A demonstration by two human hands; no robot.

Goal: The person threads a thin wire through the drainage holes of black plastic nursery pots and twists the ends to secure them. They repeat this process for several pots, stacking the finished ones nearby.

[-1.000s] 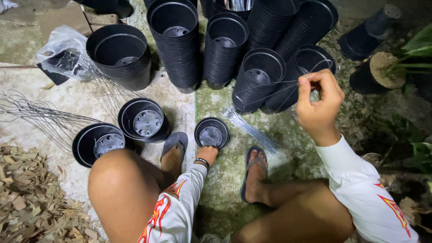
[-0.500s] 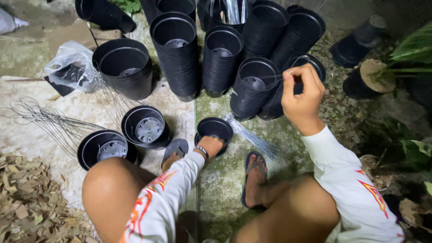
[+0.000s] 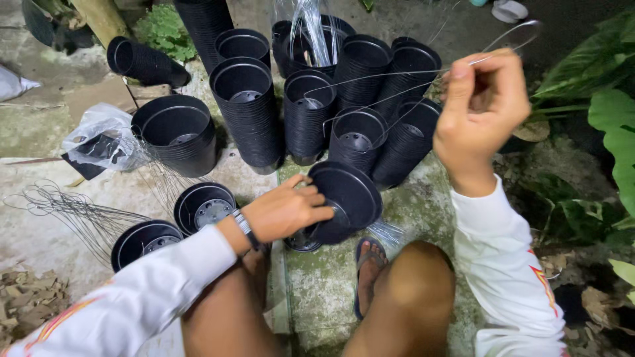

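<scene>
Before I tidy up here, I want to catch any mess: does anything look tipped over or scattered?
One stack of black pots lies on its side at the back left, while the other stacks stand upright. Loose wires sprawl across the concrete at left.

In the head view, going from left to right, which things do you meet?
Bundle of thin wires → clear plastic bag → wide black pot → left hand → tilted black pot → right hand → green leaves.
</scene>
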